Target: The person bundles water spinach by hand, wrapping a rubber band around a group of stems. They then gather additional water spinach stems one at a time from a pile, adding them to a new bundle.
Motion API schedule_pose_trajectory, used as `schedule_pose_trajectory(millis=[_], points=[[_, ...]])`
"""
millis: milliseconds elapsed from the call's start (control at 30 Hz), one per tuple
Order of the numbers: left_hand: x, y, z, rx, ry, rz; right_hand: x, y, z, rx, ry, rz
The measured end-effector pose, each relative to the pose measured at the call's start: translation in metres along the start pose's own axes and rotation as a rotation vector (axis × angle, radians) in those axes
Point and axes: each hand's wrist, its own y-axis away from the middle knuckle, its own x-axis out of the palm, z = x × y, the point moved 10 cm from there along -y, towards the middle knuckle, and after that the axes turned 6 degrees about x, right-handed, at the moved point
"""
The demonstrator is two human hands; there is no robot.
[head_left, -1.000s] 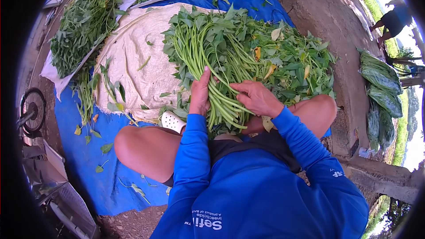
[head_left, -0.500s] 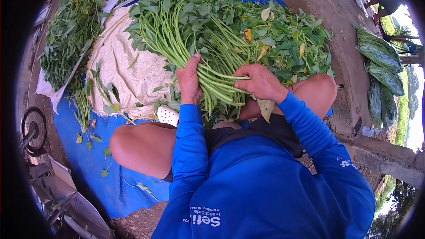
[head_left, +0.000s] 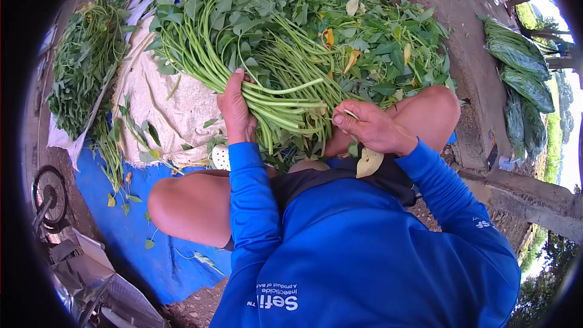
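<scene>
Head view: the left hand [head_left: 235,112] grips the bunch [head_left: 285,109], stem ends jutting toward the right hand [head_left: 347,114], leafy tops merging with the heap [head_left: 376,54] beyond. The right hand is pinched together — the stalk in it mostly hidden, a pale leaf [head_left: 368,164] hanging beneath. A slipper [head_left: 220,158] is half lost behind the left wrist; knees [head_left: 188,206] flank the grip. Left lies a sack [head_left: 182,112]; nearer, a tarp [head_left: 173,273] edge meets dirt [head_left: 197,305].
</scene>
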Motion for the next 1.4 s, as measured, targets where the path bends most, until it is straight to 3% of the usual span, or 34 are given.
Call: schedule_pose_trajectory(millis=[100,200,267,333,400,433,500,600,700,833,967,1000,1200,1300,1400], points=[[-0.007,-0.001,-0.004,-0.033,0.024,-0.008,-0.061,0.017,-0.006,-0.028,-0.055,-0.212],[-0.007,0.002,-0.006,-0.028,0.01,-0.002,-0.176,0.041,0.002,-0.064,0.64,-0.769],[-0.005,0.006,-0.012,-0.026,-0.021,0.004,-0.204,0.041,-0.001,-0.1,0.946,-1.018],[-0.006,0.002,-0.016,-0.017,-0.054,0.028,-0.202,0.016,0.001,-0.179,0.943,-1.036],[-0.003,0.006,-0.024,-0.008,-0.092,0.045,-0.152,-0.054,-0.029,-0.033,0.463,-0.574],[0.0,0.009,-0.028,0.002,-0.114,0.053,-0.117,-0.086,-0.046,-0.06,0.49,-0.443],[-0.002,0.013,-0.031,0.002,-0.152,0.054,-0.073,-0.143,-0.08,0.128,0.742,-0.251],[-0.003,0.021,-0.034,0.003,-0.167,0.047,-0.092,-0.169,-0.074,-0.138,0.487,-0.767],[-0.009,0.026,-0.035,-0.007,-0.176,0.013,-0.112,-0.188,-0.055,-0.183,0.528,-0.792],[-0.016,0.028,-0.029,-0.033,-0.157,0.0,-0.096,-0.244,-0.063,-0.147,0.863,-0.427],[-0.021,0.021,-0.024,-0.057,-0.154,-0.01,-0.103,-0.254,-0.048,-0.051,0.882,-0.305],[-0.022,0.02,-0.025,-0.059,-0.158,-0.019,-0.117,-0.251,-0.033,-0.109,0.79,-0.377],[-0.019,0.008,-0.018,-0.097,-0.135,-0.009,-0.2,-0.175,0.017,-0.12,-0.438,-0.35],[-0.011,0.01,-0.015,-0.095,-0.184,0.004,-0.201,-0.152,0.014,-0.081,-0.665,-0.164],[-0.005,0.008,-0.015,-0.088,-0.161,0.018,-0.205,-0.108,0.055,-0.274,-0.855,-0.041]])
